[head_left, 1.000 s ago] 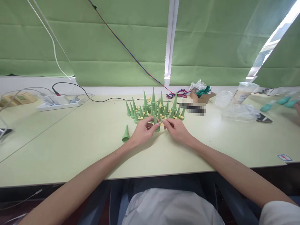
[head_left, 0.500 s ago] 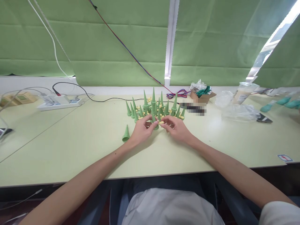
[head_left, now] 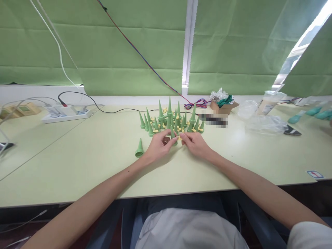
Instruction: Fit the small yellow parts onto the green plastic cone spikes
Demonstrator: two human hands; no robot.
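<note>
At the middle of the desk (head_left: 90,162), just short of the crowd of upright green cones (head_left: 169,119), my two hands met over one piece. My left hand (head_left: 158,147) had its fingers pinched around a green cone (head_left: 173,136), thumb on the near side and fingertips on the far side, holding it point-up so its wide foot sat low toward the desk. My right hand (head_left: 195,145) came in from 3 o'clock with thumb and forefinger pressed together on a small yellow clip (head_left: 179,138) right at the cone's base; I judged that the left steadied the cone while the right worked the yellow part against it. Both wrists lay on the desk, which seemed to give the fingertips a steady rest.

One lone cone (head_left: 139,149) stood apart at 9 o'clock from my left hand, clear of the cluster. Toward 12 o'clock the standing cones were packed close, with yellow bits between them, so there was little room to push forward without knocking them. Toward 6 o'clock bare desk ran back to its near edge. Off at 2 o'clock sat a cardboard box (head_left: 225,106) and crumpled plastic bags (head_left: 261,122), well apart. A white power strip (head_left: 66,114) lay far out at 10 o'clock.
</note>
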